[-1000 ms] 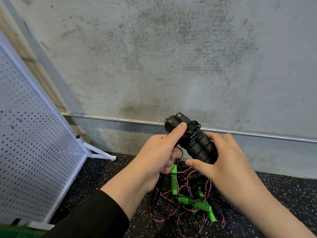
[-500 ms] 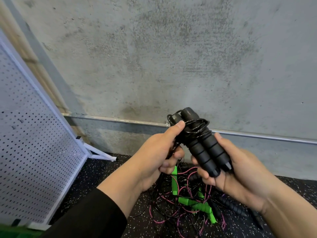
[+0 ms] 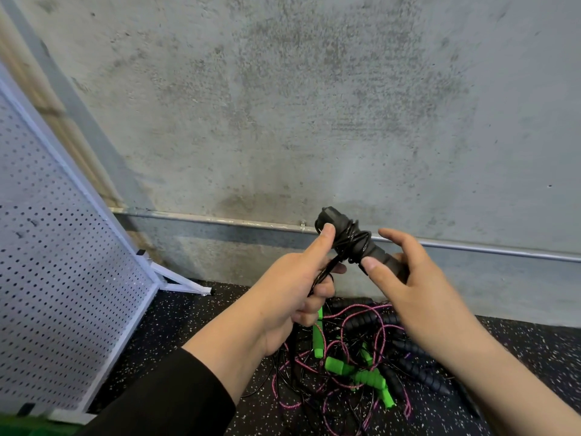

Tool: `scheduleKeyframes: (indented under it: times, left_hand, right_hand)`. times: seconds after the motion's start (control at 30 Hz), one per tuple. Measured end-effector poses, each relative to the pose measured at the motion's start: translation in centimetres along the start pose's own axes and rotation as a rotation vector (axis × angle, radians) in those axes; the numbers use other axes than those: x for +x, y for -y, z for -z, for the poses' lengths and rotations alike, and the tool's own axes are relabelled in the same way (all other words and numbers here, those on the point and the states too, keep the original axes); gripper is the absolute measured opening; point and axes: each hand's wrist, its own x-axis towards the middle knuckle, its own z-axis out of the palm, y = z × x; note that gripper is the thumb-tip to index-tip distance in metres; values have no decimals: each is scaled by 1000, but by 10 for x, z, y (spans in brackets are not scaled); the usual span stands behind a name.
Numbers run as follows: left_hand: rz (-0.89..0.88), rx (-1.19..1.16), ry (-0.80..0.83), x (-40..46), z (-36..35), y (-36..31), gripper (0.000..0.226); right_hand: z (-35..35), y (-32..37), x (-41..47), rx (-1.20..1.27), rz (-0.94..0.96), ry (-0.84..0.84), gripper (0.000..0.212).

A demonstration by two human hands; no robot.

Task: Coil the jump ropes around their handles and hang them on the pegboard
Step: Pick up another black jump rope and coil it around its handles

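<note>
Person is standing over a heap of jump ropes. Left hand (image 3: 292,287) is gripping black cord: thumb pressing up against the top end of the black handles (image 3: 358,243), remaining fingers curled around strands trailing down below them. Right hand (image 3: 418,291) is pinching the lower end of those handles between thumb and fingers, index finger lifted off and extended above. Black cord (image 3: 352,239) is sitting wrapped around the handles, just between the two thumbs. Below the fingers, the tangled pile (image 3: 355,369) is lying on the speckled floor (image 3: 195,316): green handles, pink cord, more black handles. Pegboard (image 3: 63,278) is leaning well left of the left-hand fingers, with nothing visibly hanging on it.
</note>
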Motion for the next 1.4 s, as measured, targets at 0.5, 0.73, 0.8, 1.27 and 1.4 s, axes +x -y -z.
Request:
scheduleKeyframes:
  times: [0.5,0.73,0.8,1.27,1.4]
  left_hand:
    - [-67,-115,-59,-2,-1,-3,41]
    - [-143,-182,-44,-5,2,-6,39]
    - [-147,-193,-20,-6,3,-7,40]
    - [51,15,-2,-4,9,-6,94]
    - [36,4,-27,-6,6,-6,92]
  right_hand:
    - [6,3,-2,71,87,77,35]
    - [22,5,-2,1004,-473,699,65]
    - [19,2,0,1099,-443,743,59]
    - [4,11,-4,511,-32,50,26]
    - [13,4,2,103,54,-28,16]
